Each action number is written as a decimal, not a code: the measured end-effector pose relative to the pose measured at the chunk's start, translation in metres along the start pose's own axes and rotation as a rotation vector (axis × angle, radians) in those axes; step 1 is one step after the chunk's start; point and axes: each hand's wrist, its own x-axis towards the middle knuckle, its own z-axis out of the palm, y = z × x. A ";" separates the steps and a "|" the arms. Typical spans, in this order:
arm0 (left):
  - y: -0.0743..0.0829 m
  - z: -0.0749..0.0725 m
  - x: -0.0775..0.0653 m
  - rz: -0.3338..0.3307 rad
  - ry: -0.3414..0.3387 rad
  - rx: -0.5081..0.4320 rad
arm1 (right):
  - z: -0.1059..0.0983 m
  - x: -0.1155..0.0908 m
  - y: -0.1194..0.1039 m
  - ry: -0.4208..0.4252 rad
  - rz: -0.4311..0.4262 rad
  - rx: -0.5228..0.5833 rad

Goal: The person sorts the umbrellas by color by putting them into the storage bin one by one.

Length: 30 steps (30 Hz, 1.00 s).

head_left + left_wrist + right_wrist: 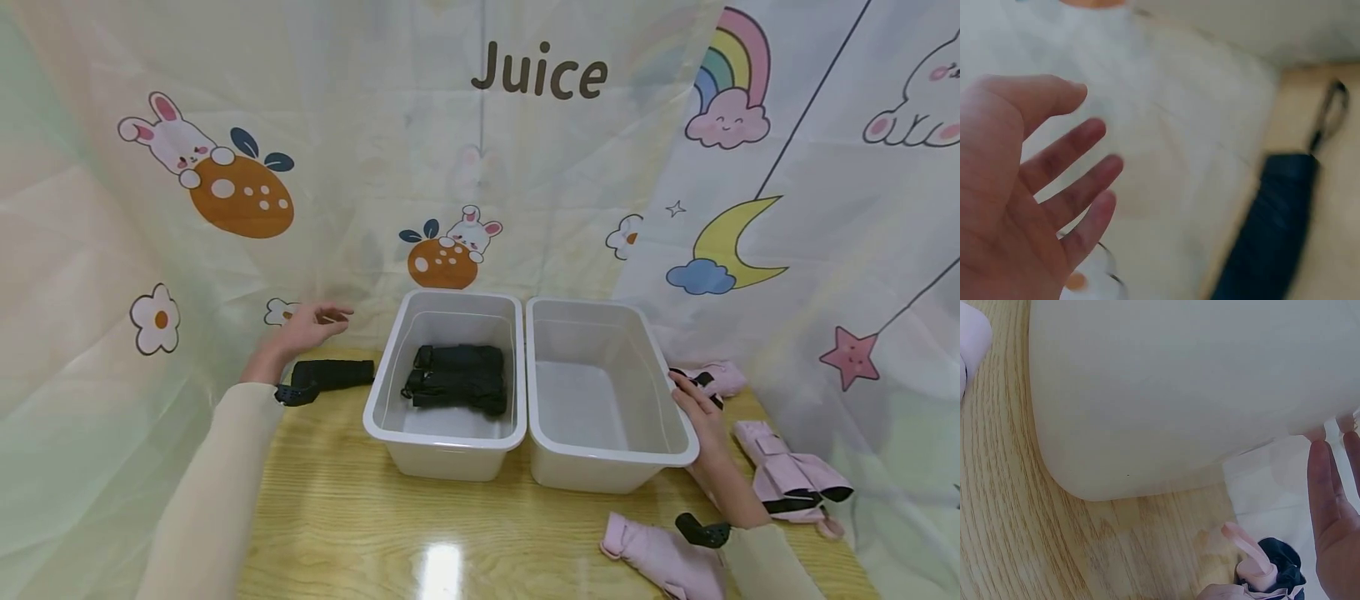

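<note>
Over the table's left side my left hand (306,330) is raised in the air, fingers spread and relaxed, holding nothing. Just below and beside it lies a folded black umbrella (341,374); its wrist loop shows in the left wrist view, where the umbrella (1279,219) is blurred. My right hand (703,417) rests at the outer right rim of the right white bin (600,475), its straight fingers (1322,481) against the wall. Nothing lies inside that bin. More folded black umbrellas (459,375) lie side by side in the left white bin (446,462).
Around the right bin are folded pink umbrellas: one in front (660,554), one at the right edge (783,467), one behind my right hand (723,377). A printed curtain (360,167) hangs behind and beside the wooden table (337,500).
</note>
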 end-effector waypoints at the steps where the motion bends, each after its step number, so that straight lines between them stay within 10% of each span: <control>1: -0.006 0.004 -0.003 -0.004 -0.008 0.022 | 0.000 0.000 0.000 0.005 -0.001 0.000; 12: -0.063 0.049 -0.035 -0.079 -0.154 0.558 | -0.001 -0.002 -0.002 0.013 0.019 -0.033; 30: -0.086 0.071 -0.070 -0.061 -0.008 0.684 | -0.002 0.000 -0.002 0.017 0.037 -0.070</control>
